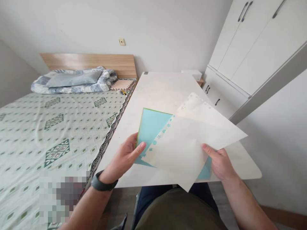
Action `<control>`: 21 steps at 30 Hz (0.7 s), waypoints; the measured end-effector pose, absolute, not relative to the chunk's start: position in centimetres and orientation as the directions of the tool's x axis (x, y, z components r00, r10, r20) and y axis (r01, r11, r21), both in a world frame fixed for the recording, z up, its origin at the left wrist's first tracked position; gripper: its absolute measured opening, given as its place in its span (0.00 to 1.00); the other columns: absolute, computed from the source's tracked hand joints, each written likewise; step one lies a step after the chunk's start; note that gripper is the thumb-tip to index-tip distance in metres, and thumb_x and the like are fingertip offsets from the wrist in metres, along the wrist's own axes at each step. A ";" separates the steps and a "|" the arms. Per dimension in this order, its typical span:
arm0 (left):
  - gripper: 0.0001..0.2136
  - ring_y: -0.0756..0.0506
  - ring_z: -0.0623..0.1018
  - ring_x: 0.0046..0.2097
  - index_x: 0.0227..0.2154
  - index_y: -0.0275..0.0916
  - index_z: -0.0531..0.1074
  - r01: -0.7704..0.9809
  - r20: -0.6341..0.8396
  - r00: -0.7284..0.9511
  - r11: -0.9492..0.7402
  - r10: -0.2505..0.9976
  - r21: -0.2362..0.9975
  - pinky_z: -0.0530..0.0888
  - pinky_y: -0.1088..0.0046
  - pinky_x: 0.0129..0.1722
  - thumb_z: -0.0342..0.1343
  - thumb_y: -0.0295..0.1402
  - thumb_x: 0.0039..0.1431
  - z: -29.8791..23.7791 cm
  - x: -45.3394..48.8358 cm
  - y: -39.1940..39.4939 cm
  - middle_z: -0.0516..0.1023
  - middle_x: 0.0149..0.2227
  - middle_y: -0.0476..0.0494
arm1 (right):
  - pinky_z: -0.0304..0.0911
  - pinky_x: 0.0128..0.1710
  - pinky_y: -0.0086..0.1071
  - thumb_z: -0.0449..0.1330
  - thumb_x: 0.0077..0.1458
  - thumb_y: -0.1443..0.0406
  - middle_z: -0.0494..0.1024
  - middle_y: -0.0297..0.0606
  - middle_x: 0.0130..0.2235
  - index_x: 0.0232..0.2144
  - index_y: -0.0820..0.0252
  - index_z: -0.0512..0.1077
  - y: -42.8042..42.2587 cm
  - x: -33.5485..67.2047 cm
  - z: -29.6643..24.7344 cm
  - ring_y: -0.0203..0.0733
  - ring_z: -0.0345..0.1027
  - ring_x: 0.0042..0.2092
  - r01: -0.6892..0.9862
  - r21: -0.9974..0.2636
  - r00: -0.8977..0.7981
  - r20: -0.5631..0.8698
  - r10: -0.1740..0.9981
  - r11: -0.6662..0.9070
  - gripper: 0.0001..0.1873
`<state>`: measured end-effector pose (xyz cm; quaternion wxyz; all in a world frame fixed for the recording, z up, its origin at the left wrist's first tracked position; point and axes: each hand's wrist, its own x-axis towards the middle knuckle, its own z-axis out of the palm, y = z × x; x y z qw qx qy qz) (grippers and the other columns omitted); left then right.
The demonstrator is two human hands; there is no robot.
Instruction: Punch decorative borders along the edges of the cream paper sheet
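We hold both sheets above the counter [155,92]: left hand [126,158] pinches teal sheet [151,126], right hand [219,163] grips translucent sheet [187,140], half lifted off it

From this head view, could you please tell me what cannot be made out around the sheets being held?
- Light blue sheet: mostly hidden by the translucent sheet.
- Right hand: fingers tucked under the sheets.
- Bed: a pixelated patch blurs its near edge.
- Small items beside the pink mat: too small.
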<state>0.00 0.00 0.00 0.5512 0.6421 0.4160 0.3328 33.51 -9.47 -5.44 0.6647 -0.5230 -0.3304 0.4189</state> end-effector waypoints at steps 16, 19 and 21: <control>0.25 0.39 0.85 0.38 0.51 0.38 0.74 0.043 -0.353 0.356 0.362 0.865 0.931 0.82 0.66 0.35 0.66 0.49 0.58 0.3 2.4 -1.8 0.84 0.44 0.38 | 0.63 0.63 0.54 0.72 0.53 0.56 0.80 0.44 0.56 0.54 0.56 0.78 -9.2 34.6 -5.0 0.59 0.73 0.59 -0.255 -0.966 0.378 -0.065 0.923 0.036 0.26; 0.23 0.39 0.85 0.37 0.49 0.36 0.75 0.053 -0.404 0.371 0.415 0.836 0.908 0.83 0.64 0.36 0.64 0.49 0.59 -0.2 2.3 -2.4 0.85 0.43 0.37 | 0.62 0.64 0.53 0.71 0.54 0.56 0.80 0.43 0.57 0.55 0.55 0.77 -9.2 34.7 -4.9 0.57 0.72 0.59 -0.247 -0.968 0.364 -0.059 0.930 0.035 0.27; 0.22 0.40 0.85 0.36 0.47 0.36 0.76 0.073 -0.419 0.355 0.422 0.836 0.903 0.83 0.65 0.35 0.64 0.49 0.60 -0.5 2.3 -2.8 0.85 0.41 0.37 | 0.62 0.64 0.52 0.71 0.55 0.56 0.79 0.42 0.57 0.55 0.54 0.77 -9.2 34.7 -4.9 0.57 0.72 0.60 -0.238 -0.971 0.355 -0.062 0.933 0.027 0.27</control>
